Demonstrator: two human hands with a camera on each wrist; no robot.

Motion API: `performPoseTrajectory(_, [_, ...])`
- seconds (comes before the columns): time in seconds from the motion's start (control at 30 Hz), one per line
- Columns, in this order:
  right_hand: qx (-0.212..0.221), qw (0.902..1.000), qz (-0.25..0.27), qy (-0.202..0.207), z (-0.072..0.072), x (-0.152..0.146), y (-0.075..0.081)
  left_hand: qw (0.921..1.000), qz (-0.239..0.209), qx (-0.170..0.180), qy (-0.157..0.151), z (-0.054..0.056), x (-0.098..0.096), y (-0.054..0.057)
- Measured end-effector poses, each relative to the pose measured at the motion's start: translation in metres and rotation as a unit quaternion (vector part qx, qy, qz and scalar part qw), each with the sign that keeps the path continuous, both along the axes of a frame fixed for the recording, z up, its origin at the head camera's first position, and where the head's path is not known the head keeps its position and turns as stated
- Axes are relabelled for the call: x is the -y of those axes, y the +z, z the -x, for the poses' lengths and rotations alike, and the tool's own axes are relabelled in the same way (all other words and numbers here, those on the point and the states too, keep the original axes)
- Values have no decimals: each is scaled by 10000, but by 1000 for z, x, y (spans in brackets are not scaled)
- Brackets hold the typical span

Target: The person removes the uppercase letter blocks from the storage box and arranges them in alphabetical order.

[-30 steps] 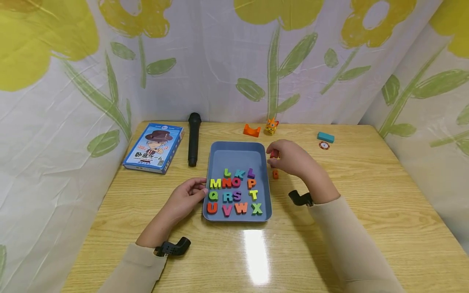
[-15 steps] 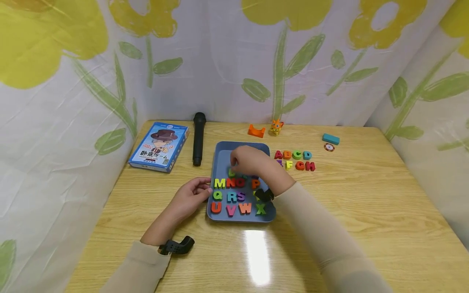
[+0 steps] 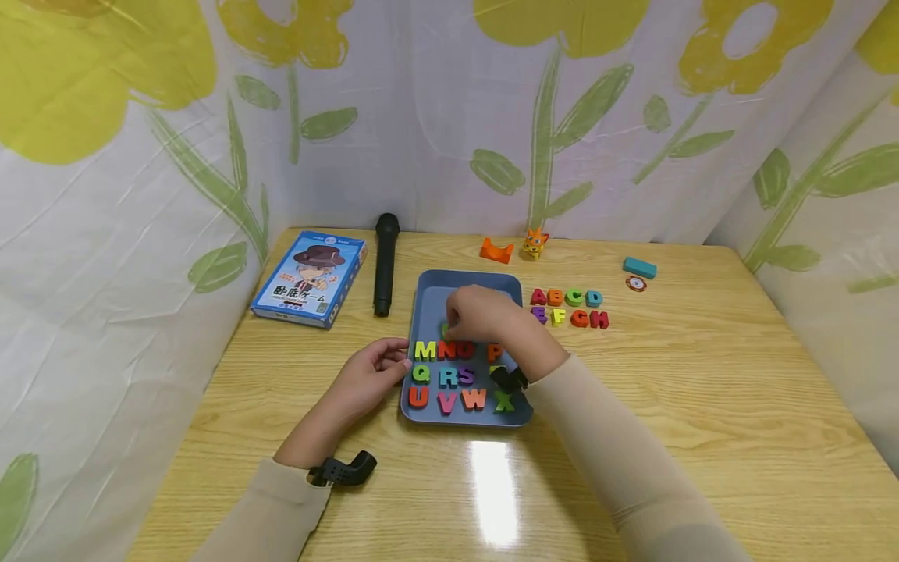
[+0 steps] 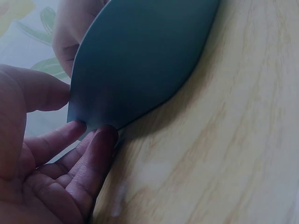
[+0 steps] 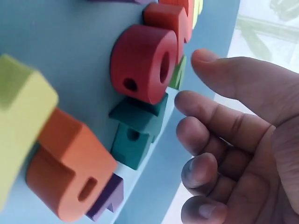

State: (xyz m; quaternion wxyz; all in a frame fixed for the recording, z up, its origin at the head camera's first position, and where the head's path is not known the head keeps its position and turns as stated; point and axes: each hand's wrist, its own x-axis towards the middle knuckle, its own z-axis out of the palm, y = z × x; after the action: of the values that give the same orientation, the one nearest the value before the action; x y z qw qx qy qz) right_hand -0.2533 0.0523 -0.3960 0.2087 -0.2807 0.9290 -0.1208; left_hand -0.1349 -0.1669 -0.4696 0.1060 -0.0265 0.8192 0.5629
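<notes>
A blue-grey tray bears several coloured letter blocks, among them a yellow M and a green X. At its left side my left hand holds the edge, thumb at the rim and fingertips against the outer wall. Over the upper rows is my right hand, covering part of them. In the right wrist view its thumb and index fingertips stand apart near a green letter, beside the red O and a teal letter. Nothing is seen pinched between them.
Right of the tray lie two rows of letters, A to H. Behind are an orange stand, a small figurine, a teal block and a chip. A microphone and game box lie left.
My right hand has moved left from above the letters beside the tray to the tray's upper letters, uncovering the A to H rows. My left hand stays at the tray's edge.
</notes>
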Motion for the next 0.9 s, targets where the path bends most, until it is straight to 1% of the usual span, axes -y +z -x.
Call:
performPoseTrajectory(0.1, [71,10000,-35,-3,-1,2,-2,10000,21,3,19,0,0,0])
performPoseTrajectory(0.47, [-102,9999,-21,14,0,4,-7,10000,30,-54,-23,0,0,0])
performPoseTrajectory(0.7, [-276,9996,48,35,3,5,-9,10000,43,-9,-15,0,-1,1])
performPoseTrajectory(0.9, [-151,9999,-35,-28,3,7,-11,10000,32,-15,-22,0,-1,2])
